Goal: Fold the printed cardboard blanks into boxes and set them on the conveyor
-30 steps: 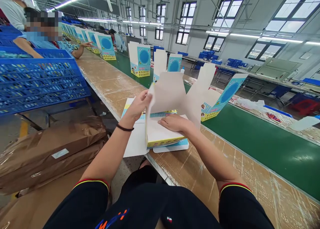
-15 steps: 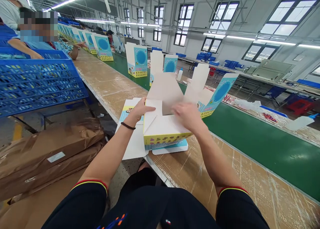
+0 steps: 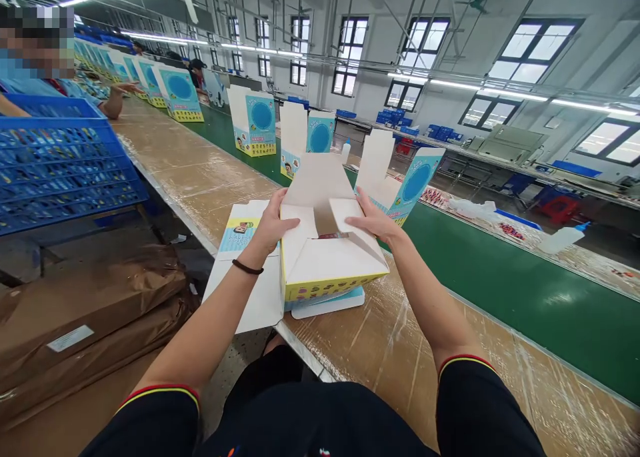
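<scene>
In front of me a cardboard box (image 3: 336,286) lies on the table, its white inner flaps facing up and its yellow printed side towards me. My left hand (image 3: 276,224) grips the box's left edge, thumb on the white flap and fingers down the outside. On the right, my right hand (image 3: 374,218) holds the right flap (image 3: 345,212), thumb on top and fingers behind. Between the flaps a gap shows the inside. A taller flap (image 3: 321,177) stands up at the far side. Flat printed cartons (image 3: 253,290) lie under and left of the box.
A green conveyor belt (image 3: 500,290) runs beyond the brown-covered table (image 3: 370,350), carrying several open boxes (image 3: 260,120). At left stand a blue crate (image 3: 65,170) and brown-wrapped bundles (image 3: 90,310). Another person's hand (image 3: 120,97) is farther off. A white bottle (image 3: 563,238) lies at right.
My right hand, blurred over the opening before, has shifted to the right side and now holds the right flap, folded inward. My left hand stays on the left edge. The view has turned slightly right.
</scene>
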The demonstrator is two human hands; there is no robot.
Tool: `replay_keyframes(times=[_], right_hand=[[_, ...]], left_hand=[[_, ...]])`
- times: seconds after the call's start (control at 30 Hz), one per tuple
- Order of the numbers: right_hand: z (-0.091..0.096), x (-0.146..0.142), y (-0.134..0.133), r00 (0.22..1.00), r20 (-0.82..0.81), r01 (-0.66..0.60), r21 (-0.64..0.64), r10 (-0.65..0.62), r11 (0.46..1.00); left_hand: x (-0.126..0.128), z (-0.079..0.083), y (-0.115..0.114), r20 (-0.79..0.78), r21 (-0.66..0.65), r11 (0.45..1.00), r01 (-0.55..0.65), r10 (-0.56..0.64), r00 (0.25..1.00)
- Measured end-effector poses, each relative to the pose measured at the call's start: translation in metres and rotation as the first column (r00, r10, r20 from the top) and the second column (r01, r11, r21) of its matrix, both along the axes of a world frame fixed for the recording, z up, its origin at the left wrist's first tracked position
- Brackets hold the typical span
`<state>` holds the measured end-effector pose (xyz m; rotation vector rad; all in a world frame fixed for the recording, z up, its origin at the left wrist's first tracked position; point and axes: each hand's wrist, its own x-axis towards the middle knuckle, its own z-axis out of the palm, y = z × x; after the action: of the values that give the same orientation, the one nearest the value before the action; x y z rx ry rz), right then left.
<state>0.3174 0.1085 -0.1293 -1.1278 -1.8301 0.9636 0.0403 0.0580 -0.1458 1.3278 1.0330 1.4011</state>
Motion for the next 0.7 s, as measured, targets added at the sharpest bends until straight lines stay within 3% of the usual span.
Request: replay_keyframes(times=[0.1, 0.23, 0.3, 0.4, 0.5, 0.57, 0.63, 0.7], right_hand=[[-0.005, -0.009, -0.002, 0.994, 0.108, -0.007, 0.121, -0.006, 0.993], [-0.010, -0.007, -0.004, 1.000, 0.022, -0.005, 0.272, -0.001, 0.962], [-0.008, -0.006, -0.007, 0.996, 0.090, -0.033, 0.250, 0.011, 0.968], [0.000, -0.012, -0.013, 0.944, 0.329, -0.068, 0.182, 0.005, 0.981], [0.008, -0.022, -0.017, 0.836, 0.545, -0.028, 0.139, -0.052, 0.990], [0.009, -0.028, -0.015, 0.779, 0.622, -0.010, 0.143, -0.082, 0.990], [0.007, -0.029, -0.010, 0.765, 0.638, -0.016, 0.159, -0.090, 0.987], [0.000, -0.024, -0.003, 0.830, 0.552, -0.018, 0.174, -0.082, 0.985]], left_hand=[[-0.001, -0.009, 0.003, -0.054, 0.167, 0.984, -0.066, 0.076, 0.996], [-0.003, -0.009, 0.005, -0.345, 0.284, 0.953, -0.105, 0.204, 0.916], [-0.004, -0.002, 0.006, -0.522, 0.283, 0.958, -0.052, 0.199, 0.829], [-0.003, 0.013, 0.007, -0.768, 0.242, 0.970, 0.022, 0.178, 0.615], [0.002, 0.025, 0.009, -0.907, 0.162, 0.985, 0.052, 0.128, 0.401], [0.007, 0.026, 0.012, -0.949, 0.136, 0.988, 0.070, 0.110, 0.297], [0.009, 0.024, 0.015, -0.966, 0.126, 0.987, 0.100, 0.099, 0.240], [0.008, 0.019, 0.018, -0.961, 0.128, 0.984, 0.126, 0.092, 0.261]])
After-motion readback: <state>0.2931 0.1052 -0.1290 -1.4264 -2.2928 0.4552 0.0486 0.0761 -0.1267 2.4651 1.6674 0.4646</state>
